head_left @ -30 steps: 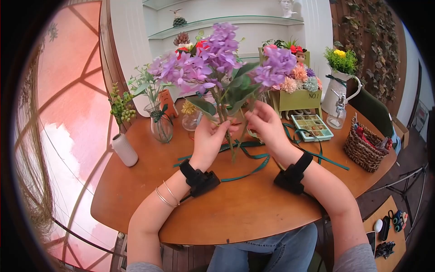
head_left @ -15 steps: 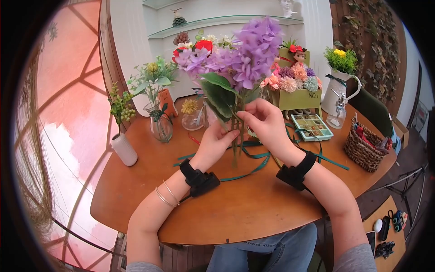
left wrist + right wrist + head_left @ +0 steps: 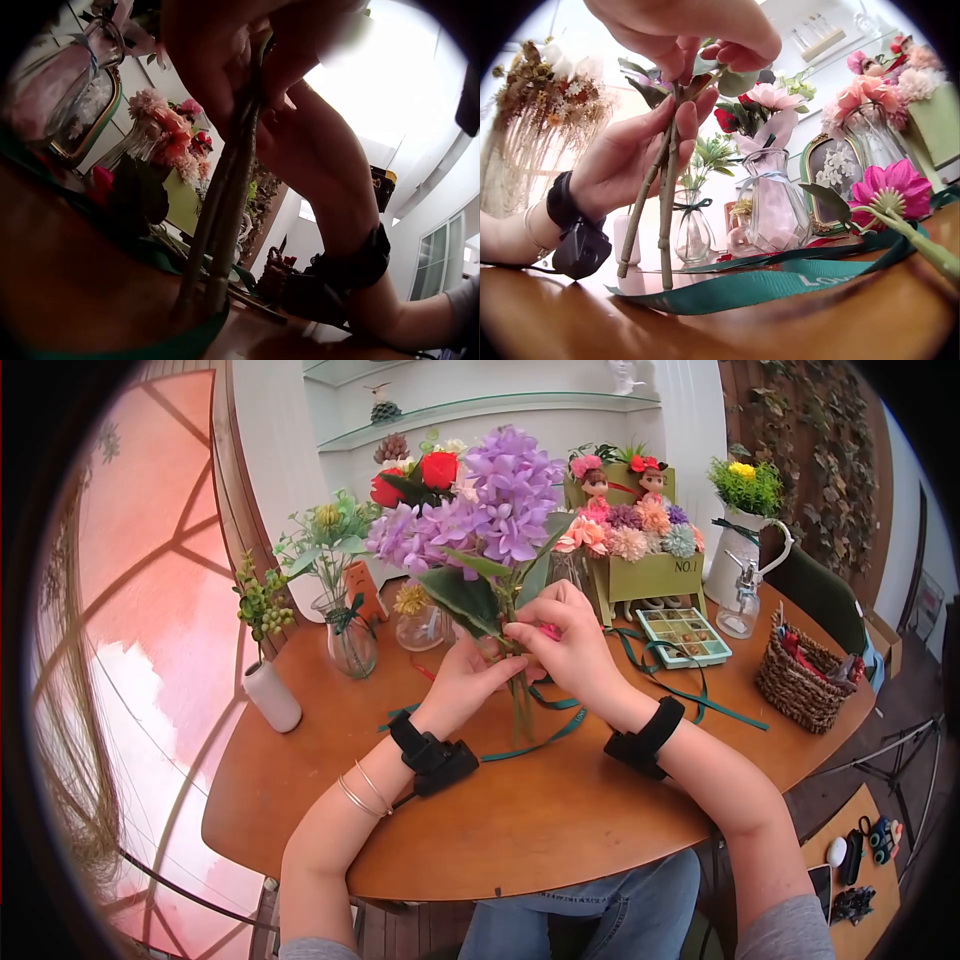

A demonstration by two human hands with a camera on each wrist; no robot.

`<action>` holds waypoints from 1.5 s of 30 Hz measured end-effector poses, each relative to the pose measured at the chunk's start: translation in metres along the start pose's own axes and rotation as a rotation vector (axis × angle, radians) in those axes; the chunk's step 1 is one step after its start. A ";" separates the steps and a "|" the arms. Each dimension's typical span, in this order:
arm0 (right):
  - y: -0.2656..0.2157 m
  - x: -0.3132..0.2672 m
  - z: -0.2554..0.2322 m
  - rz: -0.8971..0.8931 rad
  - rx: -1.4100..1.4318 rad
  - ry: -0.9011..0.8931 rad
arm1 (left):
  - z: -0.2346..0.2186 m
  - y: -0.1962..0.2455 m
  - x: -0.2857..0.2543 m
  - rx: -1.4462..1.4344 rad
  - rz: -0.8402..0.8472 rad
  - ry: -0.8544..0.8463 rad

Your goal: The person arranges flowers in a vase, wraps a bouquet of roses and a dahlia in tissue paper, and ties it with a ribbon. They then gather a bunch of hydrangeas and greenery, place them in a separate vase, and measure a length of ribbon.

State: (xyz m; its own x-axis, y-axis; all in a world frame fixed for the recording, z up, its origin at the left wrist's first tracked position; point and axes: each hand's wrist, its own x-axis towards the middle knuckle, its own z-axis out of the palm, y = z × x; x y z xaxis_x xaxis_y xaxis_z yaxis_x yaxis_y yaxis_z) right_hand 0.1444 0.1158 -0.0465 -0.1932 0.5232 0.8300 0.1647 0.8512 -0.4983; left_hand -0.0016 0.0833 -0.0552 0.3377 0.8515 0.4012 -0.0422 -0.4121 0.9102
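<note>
My left hand (image 3: 468, 678) grips the stems (image 3: 667, 217) of purple artificial flowers (image 3: 510, 500) between thumb and fingers, over the middle of the table. Just above it, my right hand (image 3: 568, 640) pinches the stems with thumb and forefinger, under the large green leaves (image 3: 462, 600). In the right wrist view the brown stem ends hang below the left hand (image 3: 641, 154), near a dark green ribbon (image 3: 742, 289) with pale lettering. A magenta flower (image 3: 891, 193) lies on the table beside the ribbon.
Glass vases (image 3: 350, 645) and a white vase (image 3: 272, 698) stand left on the wooden table (image 3: 440, 840). To the right are a compartment box (image 3: 685, 638), a spray bottle (image 3: 738, 605), a white pitcher (image 3: 735, 550) and a woven basket (image 3: 800, 680). A green flower box (image 3: 650, 578) stands behind.
The purple flower sprays, held apart a second ago, are now together in one bunch. My right hand has moved left to the stems above my left hand.
</note>
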 end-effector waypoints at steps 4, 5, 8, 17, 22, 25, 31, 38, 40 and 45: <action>-0.003 -0.001 -0.002 0.004 -0.055 -0.013 | 0.001 0.002 0.001 0.043 -0.010 0.035; -0.004 -0.001 -0.003 0.061 0.001 -0.002 | 0.001 0.004 0.000 0.043 -0.010 0.035; 0.012 0.004 0.003 0.263 0.354 0.120 | 0.005 0.007 -0.002 -0.028 -0.009 0.063; 0.005 0.003 -0.010 0.441 0.675 -0.252 | 0.009 0.005 -0.001 0.057 0.071 -0.029; 0.003 0.011 -0.018 0.485 0.588 0.018 | 0.009 -0.006 -0.001 0.098 0.095 -0.022; 0.002 0.016 -0.020 0.444 0.657 0.243 | 0.014 0.000 -0.002 0.027 0.093 -0.071; 0.005 0.031 -0.036 0.384 0.792 0.412 | 0.012 0.007 -0.006 0.071 0.001 -0.220; -0.001 0.061 -0.102 0.132 0.516 0.662 | -0.004 0.015 -0.002 0.090 0.028 -0.045; -0.011 0.063 -0.116 0.014 0.544 0.607 | -0.008 0.015 0.000 0.079 0.022 -0.008; -0.053 0.055 -0.098 0.084 0.565 0.247 | -0.002 0.010 -0.002 0.020 0.000 0.021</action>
State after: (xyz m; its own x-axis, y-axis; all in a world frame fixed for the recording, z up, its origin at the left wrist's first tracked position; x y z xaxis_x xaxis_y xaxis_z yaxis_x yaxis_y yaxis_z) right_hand 0.2199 0.0953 0.0503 0.0387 0.6218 0.7822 -0.3809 0.7329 -0.5637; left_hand -0.0049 0.0783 -0.0464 0.3179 0.8581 0.4032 -0.0236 -0.4179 0.9082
